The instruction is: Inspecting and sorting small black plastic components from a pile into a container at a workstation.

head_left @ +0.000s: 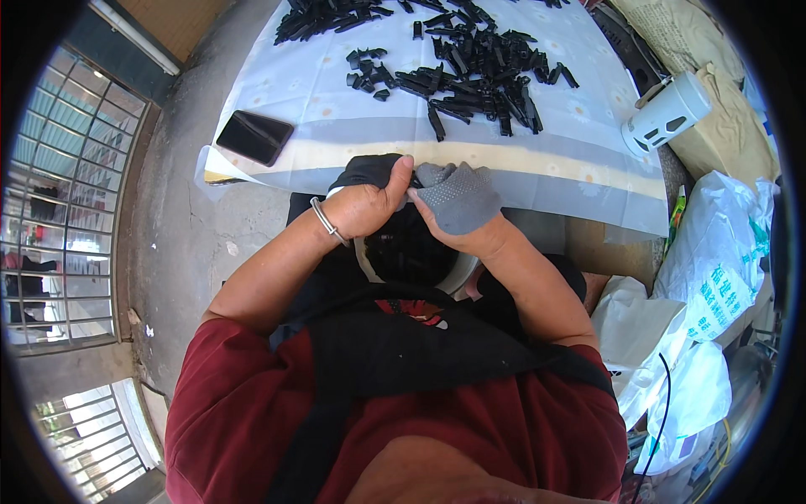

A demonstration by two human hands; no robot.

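My left hand point(367, 202), in a black covering that leaves the thumb bare and with a metal bangle at the wrist, meets my right hand point(460, 202) at the table's near edge. A grey dotted glove covers the fingers of the right hand. Both are closed, fingertips together, around something small and dark that the gloves mostly hide. Beneath them, between my legs, a pale bucket point(367, 262) holds dark contents. Beyond my hands, a heap of black plastic pieces point(495, 71) lies on the table, beside a small cluster of shorter black pieces point(366, 72).
A flowered white tablecloth point(579, 126) covers the table. On it lie a dark phone point(254, 137) at left and another black heap point(323, 18) farther back. At right are a white tumbler point(672, 109) and plastic bags point(714, 252). A barred window point(71, 193) stands left.
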